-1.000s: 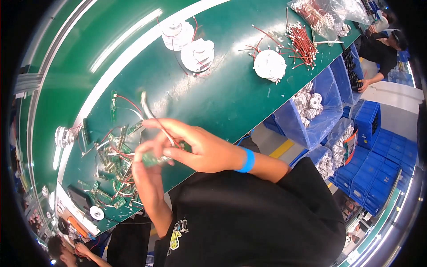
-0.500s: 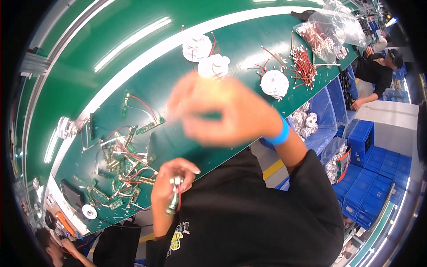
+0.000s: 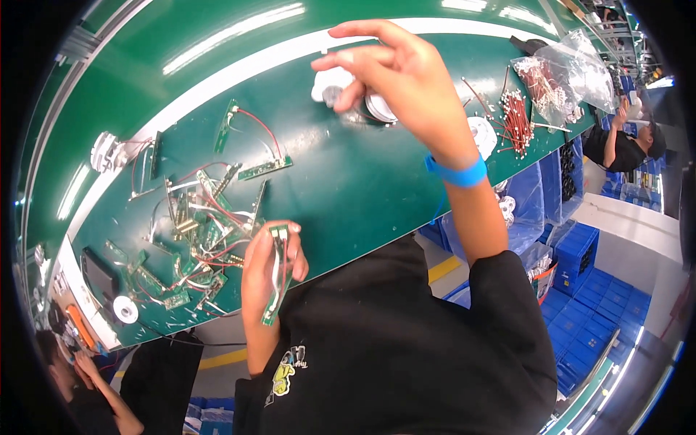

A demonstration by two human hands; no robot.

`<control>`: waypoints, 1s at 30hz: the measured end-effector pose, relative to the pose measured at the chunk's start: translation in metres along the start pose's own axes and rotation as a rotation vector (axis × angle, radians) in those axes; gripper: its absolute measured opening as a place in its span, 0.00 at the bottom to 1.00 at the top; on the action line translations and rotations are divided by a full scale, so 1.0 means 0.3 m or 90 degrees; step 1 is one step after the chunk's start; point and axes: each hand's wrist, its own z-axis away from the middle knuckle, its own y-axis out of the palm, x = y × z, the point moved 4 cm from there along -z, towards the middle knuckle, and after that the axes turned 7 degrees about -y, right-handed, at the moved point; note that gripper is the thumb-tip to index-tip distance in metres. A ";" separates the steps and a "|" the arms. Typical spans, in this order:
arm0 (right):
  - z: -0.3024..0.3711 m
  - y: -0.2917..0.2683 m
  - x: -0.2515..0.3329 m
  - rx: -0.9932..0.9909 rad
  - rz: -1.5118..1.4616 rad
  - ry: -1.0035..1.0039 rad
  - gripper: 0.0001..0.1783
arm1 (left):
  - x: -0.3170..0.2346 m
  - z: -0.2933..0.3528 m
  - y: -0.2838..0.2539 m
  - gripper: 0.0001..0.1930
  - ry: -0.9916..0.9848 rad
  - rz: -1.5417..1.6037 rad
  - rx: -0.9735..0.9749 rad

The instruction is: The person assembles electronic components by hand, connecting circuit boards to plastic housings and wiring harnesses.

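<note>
Right hand (image 3: 409, 83) shifted outward, fingers apart, left hand (image 3: 258, 270), fingers clamped around circuit board (image 3: 276, 279)

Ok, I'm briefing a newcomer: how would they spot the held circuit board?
Along the near edge of the long green table, find the person's bare left hand. In it is a narrow green circuit board with red and white wires. Unlike the jumbled green circuit boards on the table, it alone is held.

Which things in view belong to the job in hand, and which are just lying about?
Probably belong:
wired circuit board in the left hand
white round parts near the right hand, contact unclear
similar green boards nearby

Probably just lying about:
clear plastic bag
white disc
blue crates
</note>
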 end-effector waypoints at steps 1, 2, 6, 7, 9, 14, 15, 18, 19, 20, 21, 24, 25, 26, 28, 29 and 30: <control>0.037 0.017 0.014 0.014 -0.055 0.032 0.11 | -0.011 -0.007 0.009 0.22 0.016 -0.029 -0.024; 0.073 0.034 0.019 0.027 -0.111 0.065 0.12 | -0.007 -0.011 -0.001 0.21 0.028 -0.016 0.006; 0.223 0.097 0.001 0.128 -0.171 0.210 0.11 | -0.012 -0.049 0.041 0.22 0.017 0.031 0.038; 0.259 0.118 -0.010 0.120 -0.232 0.241 0.09 | -0.007 -0.067 0.062 0.22 0.008 0.056 0.026; 0.306 0.144 -0.012 0.129 -0.337 0.295 0.09 | 0.022 -0.097 0.070 0.22 0.001 0.055 -0.004; 0.357 0.166 -0.059 0.105 -0.369 0.281 0.07 | 0.031 -0.079 0.079 0.22 0.019 0.020 0.011; 0.362 0.165 -0.064 0.105 -0.372 0.285 0.07 | 0.028 -0.078 0.083 0.22 0.016 0.021 0.007; 0.365 0.153 -0.057 0.087 -0.177 0.206 0.11 | 0.018 -0.071 0.081 0.24 0.012 -0.035 -0.059; 0.362 0.150 -0.041 0.050 -0.063 0.138 0.13 | 0.011 -0.067 0.091 0.24 0.009 -0.036 -0.064; 0.359 0.147 -0.029 0.012 0.051 0.071 0.15 | 0.000 -0.063 0.108 0.23 0.011 -0.037 -0.073; 0.364 0.156 -0.039 0.013 0.047 0.075 0.15 | -0.006 -0.056 0.117 0.23 0.012 -0.038 -0.081; 0.370 0.160 -0.027 -0.032 0.157 -0.086 0.16 | -0.003 -0.043 0.126 0.22 0.005 -0.073 -0.098; 0.367 0.162 -0.020 -0.022 0.166 -0.102 0.15 | -0.002 -0.040 0.129 0.22 -0.003 -0.111 -0.123; 0.368 0.165 -0.015 -0.012 0.176 -0.118 0.14 | -0.004 -0.036 0.137 0.22 0.002 -0.111 -0.126; 0.374 0.170 -0.022 -0.023 0.166 -0.108 0.14 | -0.005 -0.035 0.145 0.22 -0.001 -0.123 -0.134; 0.377 0.170 -0.025 -0.033 0.156 -0.100 0.14 | -0.005 -0.034 0.147 0.22 -0.001 -0.135 -0.142; 0.379 0.168 -0.029 -0.034 0.156 -0.097 0.14 | -0.002 -0.033 0.147 0.22 0.001 -0.133 -0.141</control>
